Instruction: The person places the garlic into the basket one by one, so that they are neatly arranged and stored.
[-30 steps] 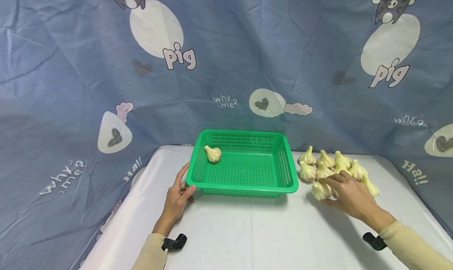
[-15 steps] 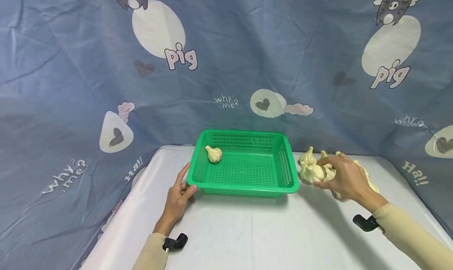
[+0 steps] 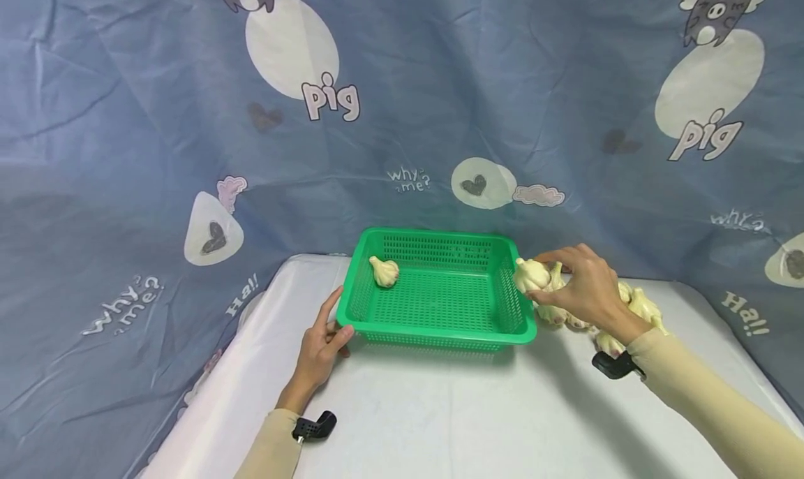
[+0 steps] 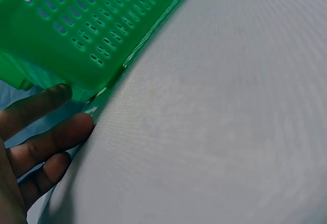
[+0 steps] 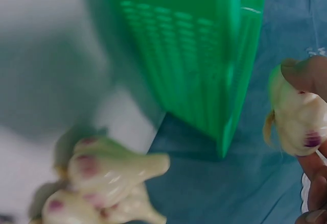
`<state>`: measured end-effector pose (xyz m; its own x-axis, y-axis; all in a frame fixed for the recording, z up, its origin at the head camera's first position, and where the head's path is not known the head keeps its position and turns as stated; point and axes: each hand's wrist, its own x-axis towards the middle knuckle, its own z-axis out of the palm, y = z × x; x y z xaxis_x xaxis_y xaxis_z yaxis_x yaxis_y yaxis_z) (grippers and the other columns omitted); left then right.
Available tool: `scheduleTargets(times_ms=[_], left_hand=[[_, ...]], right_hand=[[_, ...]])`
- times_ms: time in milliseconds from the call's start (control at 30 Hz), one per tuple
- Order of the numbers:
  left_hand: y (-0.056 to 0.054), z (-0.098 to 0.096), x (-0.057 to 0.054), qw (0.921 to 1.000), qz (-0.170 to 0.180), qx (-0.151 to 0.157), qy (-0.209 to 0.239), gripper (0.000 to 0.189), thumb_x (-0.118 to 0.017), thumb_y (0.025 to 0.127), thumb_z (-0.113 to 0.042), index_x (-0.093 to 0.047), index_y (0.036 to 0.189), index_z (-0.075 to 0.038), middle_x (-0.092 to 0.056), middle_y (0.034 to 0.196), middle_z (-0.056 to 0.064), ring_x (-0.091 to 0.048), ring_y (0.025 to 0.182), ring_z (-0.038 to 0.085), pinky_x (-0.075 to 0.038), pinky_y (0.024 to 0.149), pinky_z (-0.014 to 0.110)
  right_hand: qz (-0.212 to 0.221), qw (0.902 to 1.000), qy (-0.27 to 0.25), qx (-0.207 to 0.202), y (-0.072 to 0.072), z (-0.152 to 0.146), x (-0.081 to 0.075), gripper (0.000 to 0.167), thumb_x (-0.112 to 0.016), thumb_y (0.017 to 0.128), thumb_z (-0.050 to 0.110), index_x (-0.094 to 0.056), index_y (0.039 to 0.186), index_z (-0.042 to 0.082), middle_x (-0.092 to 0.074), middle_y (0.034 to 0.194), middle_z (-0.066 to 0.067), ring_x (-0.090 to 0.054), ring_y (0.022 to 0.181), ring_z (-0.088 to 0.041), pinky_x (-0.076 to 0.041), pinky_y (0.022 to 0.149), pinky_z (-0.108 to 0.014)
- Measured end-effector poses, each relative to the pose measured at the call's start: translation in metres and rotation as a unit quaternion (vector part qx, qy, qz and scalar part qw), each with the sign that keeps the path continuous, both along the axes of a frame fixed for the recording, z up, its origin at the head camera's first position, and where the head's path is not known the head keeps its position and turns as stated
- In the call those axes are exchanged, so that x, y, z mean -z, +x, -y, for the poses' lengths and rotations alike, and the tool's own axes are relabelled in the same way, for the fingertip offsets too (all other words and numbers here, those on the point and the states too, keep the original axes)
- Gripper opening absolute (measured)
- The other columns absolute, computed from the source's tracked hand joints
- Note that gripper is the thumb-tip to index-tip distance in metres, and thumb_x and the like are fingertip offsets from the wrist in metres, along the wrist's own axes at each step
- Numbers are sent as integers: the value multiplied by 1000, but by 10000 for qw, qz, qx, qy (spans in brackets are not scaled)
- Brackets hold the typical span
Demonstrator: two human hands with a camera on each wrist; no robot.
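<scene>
My right hand [image 3: 585, 282] pinches a garlic bulb [image 3: 530, 275] between thumb and fingers, raised at the right rim of a green plastic basket [image 3: 440, 335]. In the right wrist view this held bulb [image 5: 294, 117] shows a purple patch, with the basket wall [image 5: 179, 66] beside it. Another garlic bulb [image 3: 384, 273] lies inside the basket at its back left. My left hand [image 3: 316, 357] rests at the basket's front left corner, thumb near the front rim. Fingertips [image 4: 82, 126] touch the outside of that corner in the left wrist view.
Several garlic bulbs [image 3: 642, 306] stand grouped on the white tabletop [image 3: 414, 409] right of the basket, partly hidden by my right hand and forearm. A blue printed cloth [image 3: 377, 130] hangs behind the table and along its sides.
My right hand has lifted a garlic bulb from the front of the group and carried it left and up to the basket's right rim. The left hand stays at the corner.
</scene>
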<state>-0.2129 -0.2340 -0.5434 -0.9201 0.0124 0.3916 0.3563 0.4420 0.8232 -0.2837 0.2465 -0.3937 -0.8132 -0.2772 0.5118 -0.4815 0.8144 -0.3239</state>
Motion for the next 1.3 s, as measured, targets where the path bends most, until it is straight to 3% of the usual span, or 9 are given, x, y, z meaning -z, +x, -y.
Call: scheduleTargets(times_ms=[400,700,800,1033,1300], left_hand=[[-1,0,0,10000,-29,31,6,75,-64,101,-24,-31,168,-32,-73,66,6,-64,51,14,-48,52,29],[0,1,0,10000,38,2,20,76,-63,100,-25,-31,168,-35,-73,66,6,-64,51,13,-47,51,29],[1,1,0,10000,56,18,27,75,-63,101,-25,-31,168,-34,-72,65,5,-64,51,13,-47,50,29],[1,2,0,10000,9,26,42,75,-64,100,-24,-32,168,-33,-73,66,4,-64,50,13,-49,52,29],[0,1,0,10000,-11,71,58,76,-64,100,-24,-31,168,-32,-75,69,6,-64,50,13,-50,52,30]], right_hand=[[427,9989,-157,-71,-39,46,-12,57,-99,70,46,-81,118,21,-68,93,-4,-51,83,-19,-37,60,-38],[1092,9931,-404,-173,-67,72,-17,56,-96,74,48,-78,118,18,-76,110,-9,-65,98,-34,-47,75,-48],[1186,9918,-433,-202,-74,82,-16,55,-96,74,48,-79,117,18,-76,109,-7,-64,98,-32,-47,77,-47],[1312,9899,-335,-409,-91,106,-3,56,-96,74,48,-79,119,19,-78,102,-4,-60,77,-21,-44,63,-37],[1660,9837,-352,-603,-104,132,15,54,-95,75,48,-79,117,18,-80,108,-5,-70,87,-24,-51,66,-39]])
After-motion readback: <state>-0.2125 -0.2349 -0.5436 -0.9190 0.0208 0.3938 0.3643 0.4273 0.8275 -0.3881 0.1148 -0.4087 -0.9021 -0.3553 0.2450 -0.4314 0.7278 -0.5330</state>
